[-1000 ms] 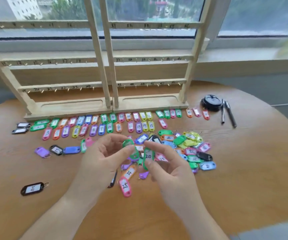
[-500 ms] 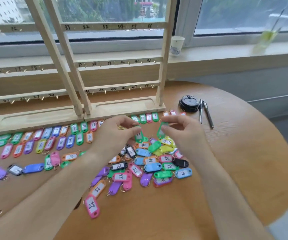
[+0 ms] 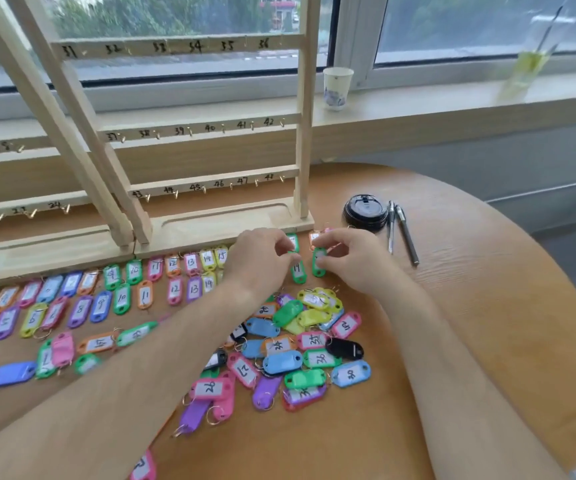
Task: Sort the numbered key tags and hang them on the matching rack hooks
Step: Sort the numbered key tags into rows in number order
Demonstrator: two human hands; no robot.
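While both forearms (image 3: 175,358) lay stretched over the loose heap of key tags (image 3: 279,358) at the near middle of the tabletop (image 3: 487,341), the plainest risk was an arm dragging through that heap. That would scatter or flip tags and hide their numbers. The rings in the heap also looked likely to snag one another.

Just beyond, the left hand (image 3: 262,261) pinched one green tag (image 3: 298,273) between thumb and curled fingers. The right hand (image 3: 352,259) pinched a second green tag (image 3: 318,265) the same way. The two tags stood just beside each other at the right end of the sorted rows (image 3: 106,292). With their numbers partly covered, a misread digit could send either to the wrong place, and a careless set-down could nudge neighbouring tags out of order.

Those rows lay in front of the shallow tray (image 3: 217,220) cut into the rack's base, not in it. The wooden rack (image 3: 302,133) rose behind, with no tag hung yet on the numbered hooks (image 3: 189,132) in view.

Right of the base lay a black lid (image 3: 365,212) and two pens (image 3: 402,233). On the far window sill (image 3: 418,98) a paper cup (image 3: 338,86) stood upright, its contents hidden. Farther right, a blurred glass (image 3: 527,69) held a greenish drink and a straw.
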